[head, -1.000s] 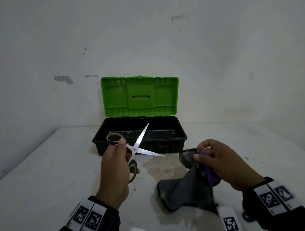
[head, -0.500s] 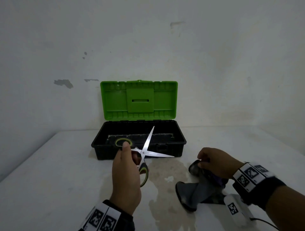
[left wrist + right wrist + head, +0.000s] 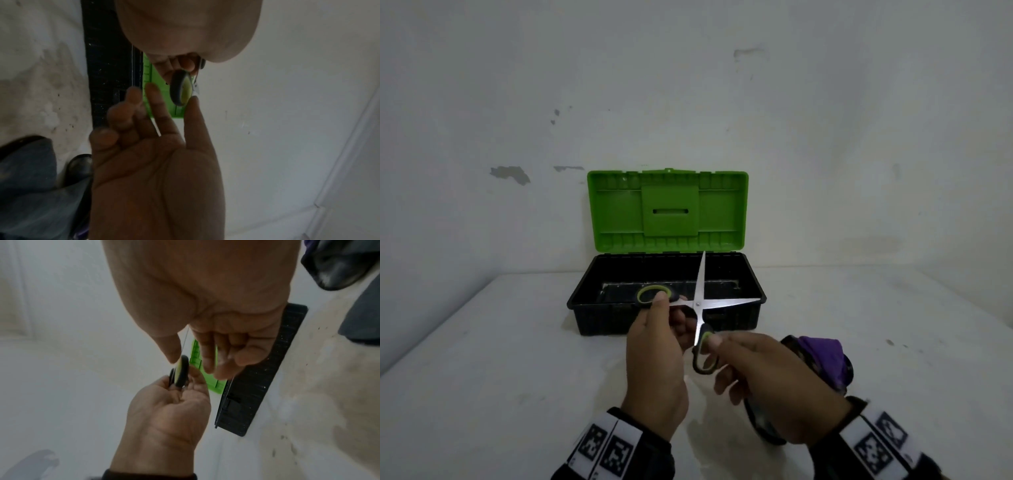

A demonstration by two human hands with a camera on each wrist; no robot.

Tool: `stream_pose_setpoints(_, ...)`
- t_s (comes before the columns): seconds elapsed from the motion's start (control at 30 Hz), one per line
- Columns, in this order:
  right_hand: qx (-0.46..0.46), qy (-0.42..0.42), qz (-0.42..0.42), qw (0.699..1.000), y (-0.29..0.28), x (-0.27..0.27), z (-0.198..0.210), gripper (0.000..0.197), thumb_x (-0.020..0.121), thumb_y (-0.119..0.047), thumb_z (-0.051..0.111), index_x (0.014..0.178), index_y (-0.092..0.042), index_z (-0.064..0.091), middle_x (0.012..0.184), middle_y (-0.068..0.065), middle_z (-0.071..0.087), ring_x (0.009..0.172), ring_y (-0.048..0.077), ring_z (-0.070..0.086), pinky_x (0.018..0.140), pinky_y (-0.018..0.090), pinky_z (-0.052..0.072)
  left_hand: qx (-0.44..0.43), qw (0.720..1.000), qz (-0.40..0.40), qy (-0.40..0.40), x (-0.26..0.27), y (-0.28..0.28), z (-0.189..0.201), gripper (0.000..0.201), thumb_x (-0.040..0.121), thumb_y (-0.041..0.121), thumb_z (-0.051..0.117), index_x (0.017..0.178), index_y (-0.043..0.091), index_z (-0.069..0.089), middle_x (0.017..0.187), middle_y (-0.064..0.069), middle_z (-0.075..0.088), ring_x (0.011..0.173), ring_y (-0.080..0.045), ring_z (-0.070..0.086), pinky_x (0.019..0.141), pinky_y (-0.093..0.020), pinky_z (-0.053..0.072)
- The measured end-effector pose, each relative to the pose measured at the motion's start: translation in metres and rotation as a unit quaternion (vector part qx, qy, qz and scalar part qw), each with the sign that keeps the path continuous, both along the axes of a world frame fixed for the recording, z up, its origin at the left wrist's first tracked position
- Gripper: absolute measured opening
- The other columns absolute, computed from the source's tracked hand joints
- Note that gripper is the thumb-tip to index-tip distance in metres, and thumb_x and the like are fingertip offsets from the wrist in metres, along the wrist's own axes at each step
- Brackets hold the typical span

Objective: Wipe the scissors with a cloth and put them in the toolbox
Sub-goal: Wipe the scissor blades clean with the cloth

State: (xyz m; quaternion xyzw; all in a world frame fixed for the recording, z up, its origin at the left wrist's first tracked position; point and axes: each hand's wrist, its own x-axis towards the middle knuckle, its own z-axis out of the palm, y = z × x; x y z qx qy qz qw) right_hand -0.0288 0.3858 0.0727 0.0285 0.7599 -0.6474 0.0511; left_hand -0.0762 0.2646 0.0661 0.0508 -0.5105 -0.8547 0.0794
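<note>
Scissors [image 3: 700, 310], blades splayed wide, hang in front of the open toolbox [image 3: 585, 301]. The left hand [image 3: 654, 370] pinches the ring at nine o'clock; the right hand [image 3: 774, 383] pinches the six o'clock ring, probably to draw the blades together for stowing. Steel blades look smooth, the handles rubbery black and green. At four o'clock lies the limp grey-purple cloth [image 3: 822, 356].

White table [image 3: 482, 359], stained and speckled near the middle. Pale plaster wall [image 3: 688, 85] behind, meeting a side wall at right; chipped grey patches [image 3: 512, 174] at left. Dim, even light.
</note>
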Motion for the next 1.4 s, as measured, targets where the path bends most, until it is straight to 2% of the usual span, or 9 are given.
stream_pose_setpoints(0.1, -0.058, 0.038, 0.000, 0.998, -0.003, 0.002, -0.001, 0.028, 0.098, -0.022, 0.058, 0.079, -0.006, 0.071, 0.069, 0.003, 0.066, 0.053, 0.013, 0.054, 0.049, 0.023, 0.042, 0.005, 0.999, -0.044, 0.012, 0.005, -0.012, 0.001, 0.021, 0.097, 0.018, 0.052, 0.089, 0.008, 0.068, 0.073, -0.009, 0.060, 0.067, -0.022, 0.065, 0.068, -0.037, 0.055)
stream_pose_setpoints(0.2, -0.071, 0.029, -0.001, 0.997, 0.009, 0.006, 0.004, 0.028, 0.097, -0.016, 0.058, 0.074, -0.002, 0.067, 0.055, 0.000, 0.061, 0.044, 0.010, 0.049, 0.044, 0.018, 0.040, -0.090, 0.993, -0.066, 0.041, 0.003, -0.040, 0.000, 0.012, 0.092, 0.014, 0.061, 0.092, 0.009, 0.073, 0.081, -0.009, 0.073, 0.073, -0.021, 0.068, 0.067, -0.034, 0.054)
stream_pose_setpoints(0.37, -0.071, 0.028, -0.011, 0.997, 0.027, 0.003, 0.006, 0.018, 0.086, -0.019, 0.069, 0.076, -0.005, 0.073, 0.065, 0.010, 0.064, 0.046, 0.013, 0.055, 0.046, 0.023, 0.046, -0.304, 0.937, -0.146, 0.089, -0.001, -0.078, 0.002, 0.010, 0.085, 0.022, 0.071, 0.089, 0.015, 0.076, 0.079, -0.009, 0.074, 0.075, -0.019, 0.071, 0.060, -0.026, 0.051)
stream_pose_setpoints(0.53, -0.098, 0.032, -0.006, 0.995, 0.010, 0.003, 0.001, 0.017, 0.091, -0.010, 0.066, 0.077, 0.000, 0.067, 0.062, 0.010, 0.064, 0.046, 0.014, 0.058, 0.043, 0.022, 0.047, -0.318, 0.909, -0.269, 0.021, 0.008, -0.069, 0.003, 0.010, 0.087, 0.018, 0.069, 0.090, 0.009, 0.074, 0.083, -0.011, 0.076, 0.079, -0.025, 0.074, 0.064, -0.031, 0.052)
stream_pose_setpoints(0.7, -0.132, 0.061, -0.047, 0.988, 0.001, -0.001, -0.003, 0.015, 0.089, -0.012, 0.069, 0.081, 0.000, 0.067, 0.067, 0.011, 0.065, 0.049, 0.015, 0.057, 0.045, 0.024, 0.048, -0.298, 0.925, -0.234, 0.027, 0.010, -0.057, 0.001, 0.013, 0.090, 0.020, 0.066, 0.093, 0.009, 0.073, 0.083, -0.009, 0.076, 0.077, -0.023, 0.074, 0.063, -0.029, 0.051)
stream_pose_setpoints(1.1, -0.154, 0.045, -0.054, 0.986, -0.012, 0.008, -0.013, 0.011, 0.086, -0.010, 0.072, 0.086, 0.001, 0.069, 0.070, 0.015, 0.067, 0.051, 0.020, 0.060, 0.047, 0.028, 0.050, -0.327, 0.910, -0.249, 0.057, 0.015, -0.058, -0.003, 0.014, 0.091, 0.022, 0.065, 0.098, 0.015, 0.074, 0.084, -0.007, 0.076, 0.077, -0.020, 0.074, 0.063, -0.024, 0.055)
stream_pose_setpoints(1.2, -0.125, 0.049, -0.038, 0.990, -0.010, 0.006, -0.008, 0.009, 0.088, -0.010, 0.071, 0.082, -0.003, 0.071, 0.070, 0.013, 0.068, 0.051, 0.019, 0.059, 0.046, 0.028, 0.050, -0.348, 0.901, -0.250, 0.065, 0.013, -0.063, -0.002, 0.019, 0.087, 0.033, 0.068, 0.099, 0.019, 0.072, 0.086, -0.003, 0.076, 0.081, -0.016, 0.073, 0.068, -0.028, 0.057)
stream_pose_setpoints(1.3, -0.087, 0.076, -0.072, 0.991, 0.004, -0.008, 0.005, 0.014, 0.091, -0.005, 0.067, 0.076, -0.003, 0.068, 0.063, 0.013, 0.064, 0.044, 0.015, 0.055, 0.040, 0.024, 0.045, -0.394, 0.901, -0.170, 0.066, 0.000, -0.076, 0.001, 0.050, 0.070, 0.061, 0.065, 0.106, 0.027, 0.064, 0.091, 0.004, 0.074, 0.083, -0.006, 0.070, 0.068, -0.025, 0.056)
stream_pose_setpoints(1.4, -0.001, 0.086, -0.108, 0.990, 0.032, -0.037, 0.025, 0.014, 0.093, -0.004, 0.064, 0.079, -0.002, 0.064, 0.058, 0.010, 0.063, 0.038, 0.012, 0.052, 0.036, 0.020, 0.039, -0.470, 0.878, -0.065, 0.062, -0.027, -0.097, 0.003, 0.062, 0.068, 0.065, 0.063, 0.117, 0.027, 0.053, 0.106, 0.010, 0.062, 0.095, -0.004, 0.062, 0.078, -0.022, 0.048)
